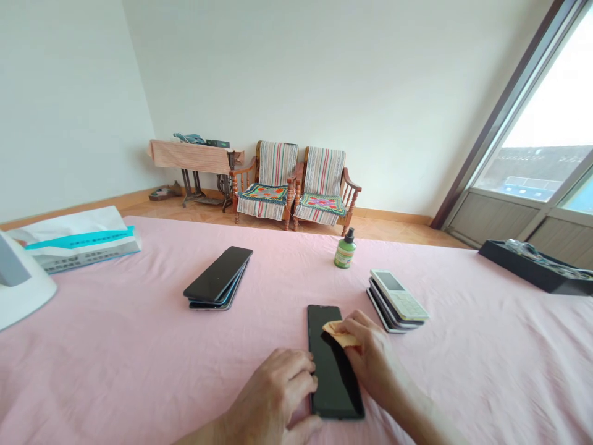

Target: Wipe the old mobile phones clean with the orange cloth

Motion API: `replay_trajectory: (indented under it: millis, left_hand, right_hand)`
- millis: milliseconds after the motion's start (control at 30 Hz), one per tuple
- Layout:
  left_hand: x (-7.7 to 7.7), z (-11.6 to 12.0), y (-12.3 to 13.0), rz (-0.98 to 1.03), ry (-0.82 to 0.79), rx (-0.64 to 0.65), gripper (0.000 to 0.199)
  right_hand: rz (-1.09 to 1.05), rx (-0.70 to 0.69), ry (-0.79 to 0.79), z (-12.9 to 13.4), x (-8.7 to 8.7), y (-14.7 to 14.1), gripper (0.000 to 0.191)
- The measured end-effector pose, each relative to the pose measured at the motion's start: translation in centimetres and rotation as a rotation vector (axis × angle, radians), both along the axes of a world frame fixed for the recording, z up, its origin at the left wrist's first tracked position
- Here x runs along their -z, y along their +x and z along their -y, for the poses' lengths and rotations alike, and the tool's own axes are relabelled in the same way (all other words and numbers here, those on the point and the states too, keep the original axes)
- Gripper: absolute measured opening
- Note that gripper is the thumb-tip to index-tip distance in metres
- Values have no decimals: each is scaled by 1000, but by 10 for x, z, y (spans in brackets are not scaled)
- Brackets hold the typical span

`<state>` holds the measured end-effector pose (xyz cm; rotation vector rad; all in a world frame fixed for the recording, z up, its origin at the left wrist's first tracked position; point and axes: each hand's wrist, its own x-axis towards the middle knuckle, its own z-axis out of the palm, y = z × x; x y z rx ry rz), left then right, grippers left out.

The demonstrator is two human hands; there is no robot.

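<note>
A black smartphone (331, 371) lies face up on the pink cloth in front of me. My left hand (282, 389) has its curled fingers against the phone's left edge, holding it in place. Bunched in the closed fingers of my right hand (368, 349) is a small yellow cloth (341, 334), pressed on the upper part of the screen. Left of centre sits a stack of smartphones (220, 275). To the right is another stack of phones, topped by a white keypad phone (399, 295). Behind the phone stands a green spray bottle (344, 250) with a black top.
The pink tablecloth (157, 352) covers the surface. A tissue pack (88, 241) and a white object (23, 290) are at the left. A black tray (532, 269) holding small items is at the far right. Two wooden armchairs (278, 167) stand by the wall.
</note>
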<state>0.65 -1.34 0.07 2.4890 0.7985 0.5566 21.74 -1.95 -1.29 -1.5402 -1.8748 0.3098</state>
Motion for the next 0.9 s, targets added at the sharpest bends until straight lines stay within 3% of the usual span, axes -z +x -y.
replay_trajectory:
  millis: [233, 467, 733, 900]
  left_hand:
    - [-2, 3, -1, 6, 8, 3, 31]
    - [-4, 7, 0, 40, 28, -29, 35]
    - [-5, 5, 0, 32, -14, -25, 32]
    - [-3, 5, -1, 53, 9, -36, 36]
  right_hand:
    - [14, -109, -154, 12, -14, 5, 24]
    - [103, -14, -39, -19, -18, 8, 24]
    - [-33, -210, -173, 8, -21, 0, 29]
    - [-3, 8, -14, -12, -10, 2, 23]
